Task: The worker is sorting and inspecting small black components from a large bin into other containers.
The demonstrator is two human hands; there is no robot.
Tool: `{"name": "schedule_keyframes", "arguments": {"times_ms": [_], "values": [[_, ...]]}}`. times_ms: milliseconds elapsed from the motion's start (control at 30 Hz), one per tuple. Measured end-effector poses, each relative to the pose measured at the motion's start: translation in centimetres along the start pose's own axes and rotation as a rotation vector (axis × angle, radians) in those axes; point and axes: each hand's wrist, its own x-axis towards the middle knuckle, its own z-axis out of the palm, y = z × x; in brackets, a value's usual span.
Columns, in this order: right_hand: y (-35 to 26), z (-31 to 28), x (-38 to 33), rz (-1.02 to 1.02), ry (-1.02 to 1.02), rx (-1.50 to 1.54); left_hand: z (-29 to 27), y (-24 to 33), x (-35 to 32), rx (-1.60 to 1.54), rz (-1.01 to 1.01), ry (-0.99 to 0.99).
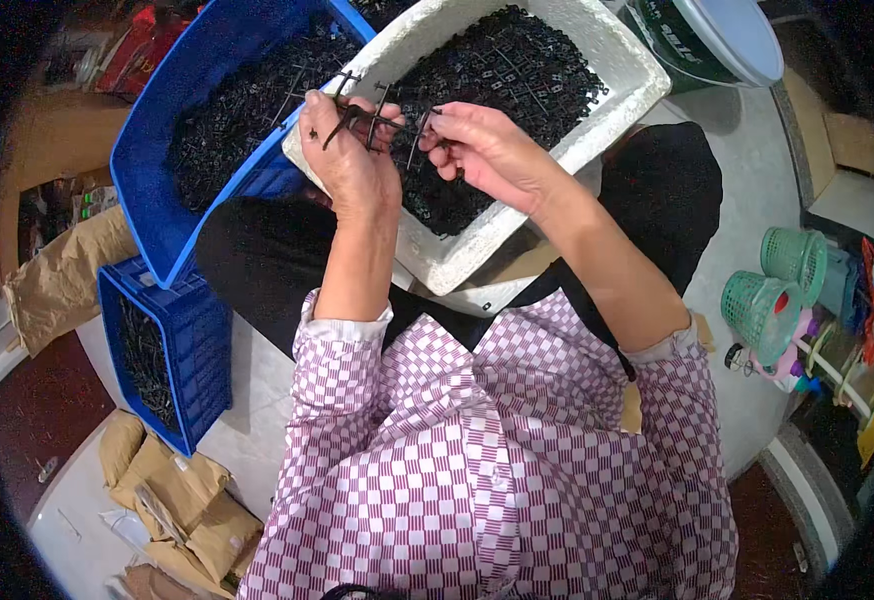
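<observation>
My left hand [349, 150] is closed around a black plastic sprue frame [362, 115] whose thin bars stick out between the fingers. My right hand [482, 148] pinches one thin bar of the same frame at its right end. Both hands hover over the near edge of a white foam box [622, 60] filled with small black plastic parts [517, 60]. A tilted blue plastic crate [172, 100] on the left holds more black parts [247, 105].
A second blue crate [192, 350] with black pieces stands on the floor at lower left, beside brown paper bags [182, 500]. Green plastic baskets [772, 290] and toys lie at the right. A white-lidded bucket [732, 35] stands at top right.
</observation>
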Motion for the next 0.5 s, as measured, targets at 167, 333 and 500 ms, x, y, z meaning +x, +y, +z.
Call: {"name": "schedule_keyframes", "arguments": {"times_ms": [167, 333, 500], "values": [[0.6, 0.8, 0.5, -0.202, 0.166, -0.382, 0.6, 0.2, -0.6, 0.101, -0.003, -0.007], [1.9, -0.3, 0.2, -0.524, 0.306, -1.608, 1.0, 1.7, -2.1, 0.286, -0.070, -0.111], [2.4, -1.2, -1.1, -0.238, 0.116, -1.721, 4.2, 6.1, 2.5, 0.584, 0.032, -0.113]]}}
